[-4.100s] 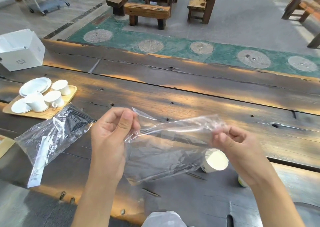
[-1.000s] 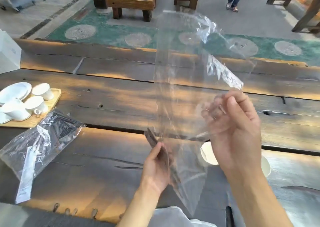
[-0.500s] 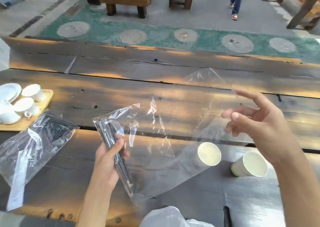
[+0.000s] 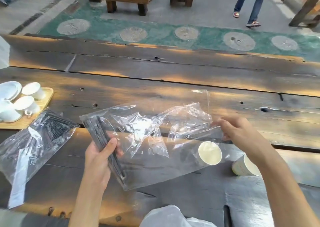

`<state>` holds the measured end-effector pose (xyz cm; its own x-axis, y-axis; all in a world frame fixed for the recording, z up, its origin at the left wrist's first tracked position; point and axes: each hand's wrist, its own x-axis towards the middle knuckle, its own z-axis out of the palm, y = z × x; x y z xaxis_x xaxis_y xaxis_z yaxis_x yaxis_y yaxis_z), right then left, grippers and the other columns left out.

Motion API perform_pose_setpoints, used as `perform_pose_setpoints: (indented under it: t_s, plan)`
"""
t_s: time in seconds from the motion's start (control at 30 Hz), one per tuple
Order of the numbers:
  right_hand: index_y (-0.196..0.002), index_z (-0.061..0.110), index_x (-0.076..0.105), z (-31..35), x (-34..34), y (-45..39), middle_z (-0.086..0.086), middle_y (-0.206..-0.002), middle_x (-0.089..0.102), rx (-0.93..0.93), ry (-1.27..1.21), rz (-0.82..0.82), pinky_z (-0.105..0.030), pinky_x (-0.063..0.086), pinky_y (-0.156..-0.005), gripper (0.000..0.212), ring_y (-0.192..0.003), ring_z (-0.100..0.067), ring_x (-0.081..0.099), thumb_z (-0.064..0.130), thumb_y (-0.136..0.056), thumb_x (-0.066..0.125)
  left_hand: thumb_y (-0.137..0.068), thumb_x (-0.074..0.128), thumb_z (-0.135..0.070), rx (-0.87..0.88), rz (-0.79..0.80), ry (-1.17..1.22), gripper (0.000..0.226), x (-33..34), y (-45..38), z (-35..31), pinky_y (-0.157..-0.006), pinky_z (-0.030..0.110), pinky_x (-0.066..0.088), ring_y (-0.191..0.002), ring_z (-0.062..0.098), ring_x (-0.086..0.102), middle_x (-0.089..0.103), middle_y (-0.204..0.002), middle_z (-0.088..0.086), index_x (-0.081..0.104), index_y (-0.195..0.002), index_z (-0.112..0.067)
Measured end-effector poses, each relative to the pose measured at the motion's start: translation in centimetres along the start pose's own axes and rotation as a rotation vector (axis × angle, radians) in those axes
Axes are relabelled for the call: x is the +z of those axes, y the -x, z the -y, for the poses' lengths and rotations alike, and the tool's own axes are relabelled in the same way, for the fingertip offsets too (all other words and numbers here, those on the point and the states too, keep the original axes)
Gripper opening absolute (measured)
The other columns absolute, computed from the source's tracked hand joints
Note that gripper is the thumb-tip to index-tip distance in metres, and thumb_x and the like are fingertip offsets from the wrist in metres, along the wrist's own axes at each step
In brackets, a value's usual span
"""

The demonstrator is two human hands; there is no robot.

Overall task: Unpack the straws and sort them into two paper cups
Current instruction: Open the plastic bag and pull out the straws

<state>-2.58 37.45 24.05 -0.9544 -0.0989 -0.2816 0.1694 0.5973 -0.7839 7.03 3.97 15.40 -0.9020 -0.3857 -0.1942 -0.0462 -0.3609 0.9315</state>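
My left hand (image 4: 99, 161) grips a bundle of black straws (image 4: 103, 140) through the closed end of a clear plastic bag (image 4: 152, 140), held above the table. My right hand (image 4: 237, 131) pinches the bag's open far end. Two white paper cups lie tipped on the table: one cup (image 4: 209, 153) shows through the bag, the other cup (image 4: 245, 166) sits partly behind my right forearm. A second clear bag of black straws (image 4: 34, 140) lies on the table to the left.
A wooden tray (image 4: 43, 102) with white cups and saucers stands at the left edge. A white plastic bag (image 4: 169, 216) rests at the near edge. Beyond the dark wooden table (image 4: 173, 70) are benches, and a person's legs (image 4: 249, 3) on the floor.
The bag came down from being held upright to lying sideways. My left hand took hold of the straws through it, and my right hand, open half a second ago, closed on the bag's open end.
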Motion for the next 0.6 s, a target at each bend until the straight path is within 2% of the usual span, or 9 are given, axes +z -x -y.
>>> perform_pose_setpoints:
  t_s: [0.03, 0.1, 0.17, 0.23, 0.27, 0.33, 0.4, 0.5, 0.6]
  plan:
    - [-0.093, -0.001, 0.071, 0.1, 0.3, 0.2, -0.022, -0.082, 0.066, -0.020, 0.004, 0.011, -0.045, 0.053, -0.078, 0.047, -0.077, -0.034, 0.061, 0.042, -0.099, 0.053, -0.086, 0.063, -0.011, 0.009, -0.005, -0.005, 0.009, 0.0, 0.1, -0.1, -0.056, 0.025, 0.052, -0.056, 0.019, 0.054, 0.058, -0.070, 0.005, 0.061, -0.094, -0.013]
    - [-0.089, -0.001, 0.071, 0.4, 0.6, 0.8, -0.026, -0.091, 0.068, -0.021, -0.036, 0.013, -0.055, 0.048, -0.092, 0.060, -0.090, -0.045, 0.062, 0.053, -0.097, 0.047, -0.088, 0.062, -0.010, 0.022, -0.012, -0.015, 0.007, 0.1, 0.3, -0.2, -0.057, 0.025, 0.051, -0.056, 0.019, 0.053, 0.057, -0.069, 0.005, 0.060, -0.094, -0.013]
    - [-0.074, 0.010, 0.075, 0.5, 0.7, 1.2, -0.007, -0.080, 0.069, 0.040, -0.137, 0.018, -0.052, 0.046, -0.098, 0.065, -0.091, -0.038, 0.065, 0.062, -0.093, 0.041, -0.089, 0.061, -0.010, 0.037, -0.011, -0.032, 0.006, 0.2, 0.5, -0.3, -0.059, 0.025, 0.051, -0.057, 0.020, 0.052, 0.057, -0.068, 0.007, 0.060, -0.093, -0.013]
    - [-0.068, 0.018, 0.077, 0.4, 0.7, 1.2, 0.007, -0.083, 0.070, 0.062, -0.192, 0.063, -0.048, 0.043, -0.104, 0.061, -0.105, -0.030, 0.064, 0.065, -0.091, 0.045, -0.089, 0.062, -0.010, 0.041, -0.008, -0.043, 0.005, 0.2, 0.6, -0.4, -0.059, 0.026, 0.051, -0.057, 0.021, 0.052, 0.057, -0.069, 0.007, 0.061, -0.094, -0.013]
    - [-0.070, 0.024, 0.079, 0.1, 0.9, 1.0, 0.008, -0.093, 0.069, 0.037, -0.165, 0.091, -0.046, 0.042, -0.107, 0.050, -0.117, -0.027, 0.059, 0.063, -0.089, 0.054, -0.090, 0.061, -0.009, 0.040, -0.008, -0.048, 0.005, 0.1, 0.7, -0.3, -0.059, 0.025, 0.051, -0.058, 0.021, 0.053, 0.057, -0.069, 0.008, 0.061, -0.094, -0.012]
    - [-0.071, 0.033, 0.080, -0.7, 1.2, 0.6, 0.002, -0.124, 0.053, 0.007, -0.027, 0.095, -0.042, 0.038, -0.107, 0.020, -0.132, -0.019, 0.044, 0.045, -0.085, 0.072, -0.093, 0.059, -0.005, 0.031, -0.016, -0.066, 0.007, 0.0, 0.7, -0.2, -0.058, 0.025, 0.051, -0.058, 0.021, 0.054, 0.058, -0.070, 0.008, 0.062, -0.095, -0.012]
    - [-0.065, 0.038, 0.077, -1.4, 1.3, 0.3, 0.002, -0.144, 0.039, -0.012, 0.070, 0.022, -0.039, 0.031, -0.107, 0.019, -0.137, -0.019, 0.033, 0.029, -0.081, 0.080, -0.095, 0.058, -0.002, 0.018, -0.021, -0.077, 0.010, -0.1, 0.7, 0.0, -0.058, 0.026, 0.052, -0.059, 0.022, 0.054, 0.059, -0.071, 0.008, 0.062, -0.095, -0.011]
    - [-0.069, 0.043, 0.065, -1.6, 2.0, 0.7, -0.005, -0.144, 0.044, -0.217, 0.179, -0.249, -0.039, 0.030, -0.105, 0.036, -0.127, -0.030, 0.035, 0.015, -0.074, 0.086, -0.096, 0.058, -0.001, 0.012, -0.042, -0.095, 0.011, 0.0, 0.8, 0.0, -0.057, 0.025, 0.052, -0.059, 0.022, 0.056, 0.061, -0.070, 0.007, 0.063, -0.096, -0.011]
    - [-0.070, 0.018, 0.074, -2.2, 3.0, 0.8, -0.002, -0.119, 0.045, -0.473, 0.258, -0.441, -0.035, 0.038, -0.089, 0.018, -0.099, -0.028, 0.042, 0.004, -0.071, 0.086, -0.096, 0.058, -0.001, 0.003, -0.075, -0.087, 0.010, 0.4, 0.8, 0.0, -0.055, 0.023, 0.051, -0.057, 0.019, 0.057, 0.062, -0.070, 0.006, 0.062, -0.097, -0.010]
